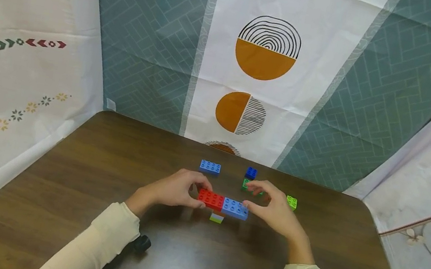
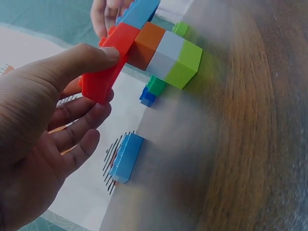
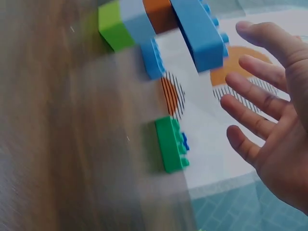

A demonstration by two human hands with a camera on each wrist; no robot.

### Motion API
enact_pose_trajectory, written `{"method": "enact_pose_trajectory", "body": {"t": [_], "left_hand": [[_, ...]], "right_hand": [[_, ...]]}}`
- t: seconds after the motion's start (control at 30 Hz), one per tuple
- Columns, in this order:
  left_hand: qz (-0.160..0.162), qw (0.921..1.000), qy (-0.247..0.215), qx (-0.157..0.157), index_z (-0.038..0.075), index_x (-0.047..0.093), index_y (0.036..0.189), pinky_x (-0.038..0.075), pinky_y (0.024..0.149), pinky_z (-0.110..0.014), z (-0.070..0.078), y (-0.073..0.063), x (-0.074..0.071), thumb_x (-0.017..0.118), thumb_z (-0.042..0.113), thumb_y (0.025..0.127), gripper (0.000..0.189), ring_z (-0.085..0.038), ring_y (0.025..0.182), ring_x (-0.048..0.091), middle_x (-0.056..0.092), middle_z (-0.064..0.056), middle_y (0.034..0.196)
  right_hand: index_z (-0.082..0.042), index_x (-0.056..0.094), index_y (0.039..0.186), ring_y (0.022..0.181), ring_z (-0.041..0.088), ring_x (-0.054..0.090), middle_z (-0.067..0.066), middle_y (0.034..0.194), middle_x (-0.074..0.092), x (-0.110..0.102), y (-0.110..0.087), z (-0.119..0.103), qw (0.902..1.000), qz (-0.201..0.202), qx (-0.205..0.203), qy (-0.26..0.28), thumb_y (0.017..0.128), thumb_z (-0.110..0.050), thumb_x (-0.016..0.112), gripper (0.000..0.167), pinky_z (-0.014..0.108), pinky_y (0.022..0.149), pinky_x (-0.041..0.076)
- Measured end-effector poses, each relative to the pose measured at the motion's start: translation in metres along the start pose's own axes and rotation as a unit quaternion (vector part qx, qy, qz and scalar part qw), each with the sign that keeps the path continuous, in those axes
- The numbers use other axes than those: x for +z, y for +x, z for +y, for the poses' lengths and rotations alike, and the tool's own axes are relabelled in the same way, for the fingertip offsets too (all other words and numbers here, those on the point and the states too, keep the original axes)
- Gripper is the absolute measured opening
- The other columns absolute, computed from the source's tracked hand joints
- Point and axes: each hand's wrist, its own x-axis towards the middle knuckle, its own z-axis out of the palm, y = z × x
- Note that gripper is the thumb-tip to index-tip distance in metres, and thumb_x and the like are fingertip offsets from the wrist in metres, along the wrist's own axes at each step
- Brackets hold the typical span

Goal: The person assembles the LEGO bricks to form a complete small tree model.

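A small stack stands on the table: a lime brick (image 2: 185, 65) at the bottom, a pale grey-blue brick (image 2: 164, 54) over it, then an orange brick (image 2: 146, 45). Across the top lie a red brick (image 1: 210, 199) and a light blue brick (image 1: 235, 208), end to end, jutting out to either side. My left hand (image 1: 177, 190) pinches the red brick's outer end between thumb and fingers. Beside the light blue brick's outer end, my right hand (image 3: 284, 91) has its fingers spread, holding nothing; the right wrist view shows a gap between them.
Behind the stack lie another light blue brick (image 1: 209, 167), a dark blue brick (image 1: 251, 173) and a green brick (image 3: 169, 144), partly hidden by the right hand in the head view. A lime brick (image 1: 292, 202) sits farther right. Patterned cloth (image 1: 149, 46) hangs behind the brown table (image 1: 130, 148).
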Motion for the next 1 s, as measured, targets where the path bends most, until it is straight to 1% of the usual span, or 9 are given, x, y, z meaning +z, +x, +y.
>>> {"method": "enact_pose_trajectory", "body": {"t": [0.13,0.2,0.27,0.37,0.47,0.57,0.77,0.87,1.0], "left_hand": [[0.002,1.0,0.002,-0.001,0.019,0.071,0.119,0.06,0.091,-0.04,-0.001,-0.003,-0.001,0.082,0.025,0.087,0.034,-0.023,0.101,0.066,0.071,0.007,0.11],[0.005,1.0,0.002,-0.002,0.019,0.071,0.119,0.06,0.09,-0.04,-0.001,-0.004,-0.002,0.082,0.024,0.087,0.034,-0.024,0.101,0.066,0.071,0.007,0.109],[0.005,1.0,0.003,-0.004,0.019,0.071,0.119,0.06,0.09,-0.04,-0.002,-0.005,-0.002,0.082,0.025,0.087,0.035,-0.024,0.101,0.066,0.071,0.007,0.109],[0.006,0.9999,0.004,-0.007,0.02,0.071,0.119,0.06,0.09,-0.038,-0.002,-0.005,-0.001,0.083,0.025,0.087,0.035,-0.023,0.101,0.066,0.07,0.009,0.109],[0.005,0.9999,0.003,-0.008,0.021,0.071,0.119,0.06,0.089,-0.036,-0.002,-0.004,0.0,0.083,0.026,0.087,0.035,-0.022,0.101,0.066,0.07,0.01,0.109],[0.005,1.0,0.002,-0.005,0.02,0.071,0.119,0.061,0.09,-0.037,-0.002,-0.002,0.001,0.082,0.026,0.087,0.034,-0.024,0.101,0.066,0.069,0.01,0.108],[0.0,1.0,0.0,-0.004,0.02,0.071,0.119,0.061,0.09,-0.038,-0.002,0.0,0.001,0.082,0.026,0.087,0.034,-0.025,0.102,0.066,0.07,0.01,0.109],[0.0,1.0,0.001,-0.004,0.02,0.071,0.12,0.061,0.09,-0.038,-0.003,0.0,0.001,0.082,0.026,0.087,0.035,-0.024,0.102,0.066,0.07,0.01,0.109],[0.001,1.0,0.003,-0.003,0.02,0.071,0.119,0.06,0.09,-0.038,-0.003,0.0,0.001,0.082,0.026,0.087,0.035,-0.023,0.102,0.066,0.07,0.01,0.109]], "right_hand": [[-0.013,0.066,0.13,0.112,0.037,0.062,0.015,0.122,0.07,-0.007,0.01,0.01,0.9997,0.016,0.015,0.013,0.089,-0.021,0.082,0.045,0.049,0.089,0.053],[-0.009,0.066,0.13,0.113,0.039,0.063,0.019,0.121,0.07,-0.009,0.016,0.016,0.9993,0.025,0.021,0.016,0.088,-0.018,0.081,0.045,0.049,0.089,0.054],[-0.007,0.066,0.129,0.113,0.04,0.063,0.02,0.12,0.071,-0.01,0.022,0.022,0.9991,0.029,0.028,0.016,0.089,-0.017,0.081,0.044,0.049,0.089,0.054],[-0.004,0.065,0.131,0.116,0.039,0.062,0.021,0.123,0.07,-0.011,0.03,0.032,0.9985,0.029,0.044,0.016,0.09,-0.016,0.079,0.045,0.053,0.095,0.054],[-0.006,0.064,0.133,0.122,0.038,0.061,0.019,0.127,0.068,-0.011,0.035,0.04,0.9969,0.025,0.073,0.019,0.092,-0.018,0.078,0.045,0.058,0.102,0.05],[-0.007,0.063,0.134,0.126,0.038,0.058,0.018,0.131,0.066,-0.01,0.037,0.048,0.9943,0.022,0.102,0.02,0.093,-0.019,0.077,0.046,0.06,0.106,0.048],[-0.006,0.065,0.13,0.123,0.038,0.059,0.018,0.129,0.067,-0.002,0.042,0.064,0.9916,0.016,0.129,0.0,0.093,-0.019,0.076,0.041,0.058,0.105,0.049],[-0.006,0.067,0.128,0.121,0.038,0.06,0.019,0.128,0.068,0.003,0.043,0.071,0.99,0.013,0.14,-0.002,0.092,-0.018,0.075,0.039,0.056,0.104,0.05],[-0.007,0.067,0.13,0.122,0.037,0.059,0.019,0.13,0.068,0.008,0.041,0.079,0.9862,0.009,0.165,0.0,0.092,-0.018,0.075,0.04,0.052,0.102,0.052]]}}
